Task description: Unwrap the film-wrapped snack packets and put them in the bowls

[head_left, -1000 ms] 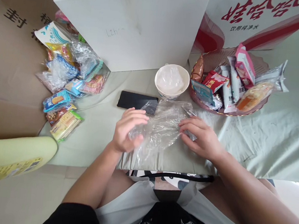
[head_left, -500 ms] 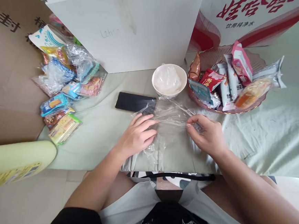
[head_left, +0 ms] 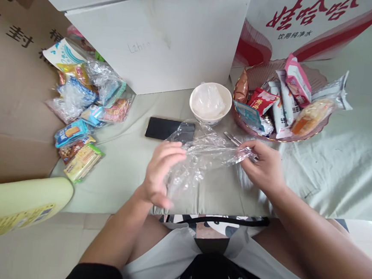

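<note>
A crumpled sheet of clear plastic film (head_left: 201, 151) stretches between my two hands, above the cloth. My right hand (head_left: 263, 165) pinches its right end between thumb and fingers. At the left end, my left hand (head_left: 162, 172) is spread, thumb apart from the fingers, beside the film; whether it touches the film is blurred. A thin metallic object (head_left: 233, 139) lies by my right fingertips, partly hidden. Behind the film, a black phone (head_left: 166, 128) lies flat, its right part seen through the plastic. A white bowl (head_left: 195, 108) with translucent plastic inside stands beyond.
At the right back, a pink glass bowl (head_left: 324, 79) holds several wrapped snacks. Several more snack packets (head_left: 83, 161) lie at left beside a brown carton (head_left: 18, 100). White boxes (head_left: 180, 48) stand along the back. A pale yellow rounded object (head_left: 40, 188) juts in at left.
My left hand has turned and opened, its thumb moving down and away from the fingers. The film has lifted and bunched up between the hands. The view has shifted slightly.
</note>
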`<state>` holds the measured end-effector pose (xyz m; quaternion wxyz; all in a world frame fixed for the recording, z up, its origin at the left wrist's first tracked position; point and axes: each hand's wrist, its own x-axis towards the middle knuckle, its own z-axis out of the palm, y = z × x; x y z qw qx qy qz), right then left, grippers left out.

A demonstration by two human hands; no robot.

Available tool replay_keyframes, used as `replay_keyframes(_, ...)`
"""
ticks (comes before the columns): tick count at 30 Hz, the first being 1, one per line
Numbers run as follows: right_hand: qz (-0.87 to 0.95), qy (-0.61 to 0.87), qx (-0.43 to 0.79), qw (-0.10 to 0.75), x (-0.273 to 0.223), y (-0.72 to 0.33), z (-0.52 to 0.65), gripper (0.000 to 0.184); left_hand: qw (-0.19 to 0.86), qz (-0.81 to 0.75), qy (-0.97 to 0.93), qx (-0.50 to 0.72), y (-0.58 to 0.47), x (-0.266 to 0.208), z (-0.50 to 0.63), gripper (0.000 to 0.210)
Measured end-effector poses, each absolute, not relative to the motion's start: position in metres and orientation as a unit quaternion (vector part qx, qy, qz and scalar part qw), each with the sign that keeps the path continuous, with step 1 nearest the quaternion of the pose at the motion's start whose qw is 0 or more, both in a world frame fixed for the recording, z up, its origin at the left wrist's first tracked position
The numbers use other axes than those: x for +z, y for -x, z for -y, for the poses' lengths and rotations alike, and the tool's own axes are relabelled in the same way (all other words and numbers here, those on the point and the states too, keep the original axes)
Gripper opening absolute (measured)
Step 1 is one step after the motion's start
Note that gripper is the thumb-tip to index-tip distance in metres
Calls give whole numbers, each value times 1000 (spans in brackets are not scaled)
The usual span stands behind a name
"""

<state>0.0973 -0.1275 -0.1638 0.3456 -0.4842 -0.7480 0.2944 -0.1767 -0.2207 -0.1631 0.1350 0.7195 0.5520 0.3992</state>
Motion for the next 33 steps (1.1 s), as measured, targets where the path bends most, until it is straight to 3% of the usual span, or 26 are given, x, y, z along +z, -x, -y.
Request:
replay_keyframes(3,706,520,307,370,-160,-97,127,3,119,-454,-835,287,165,-163,224,104)
replay_keyframes(6,678,539,328,378,-157,-97,126,1,51,-490,-837,239,158,-167,220,85)
replay_keyframes(9,673,530,343,385,-157,-98,125,2,17,-497,-810,311,160,-168,214,52)
replay_keyframes(13,665,451,392,448,-162,-98,125,12,121,-512,-716,459,169,-165,213,22)
replay_keyframes(18,599,411,517,453,-162,-96,127,30,262,-590,-450,617,177,-164,207,28)
replay_keyframes(22,561,431,566,422,-160,-94,127,34,299,-635,-332,630,181,-158,199,29)
replay_keyframes(27,602,551,436,380,-160,-96,126,20,395,-652,-391,516,187,-151,205,24)
replay_keyframes(31,689,554,300,359,-162,-97,128,33,502,-619,-554,240,188,-144,210,36)
replay_keyframes(33,733,529,222,364,-164,-97,129,34,503,-615,-591,141,185,-140,210,38)
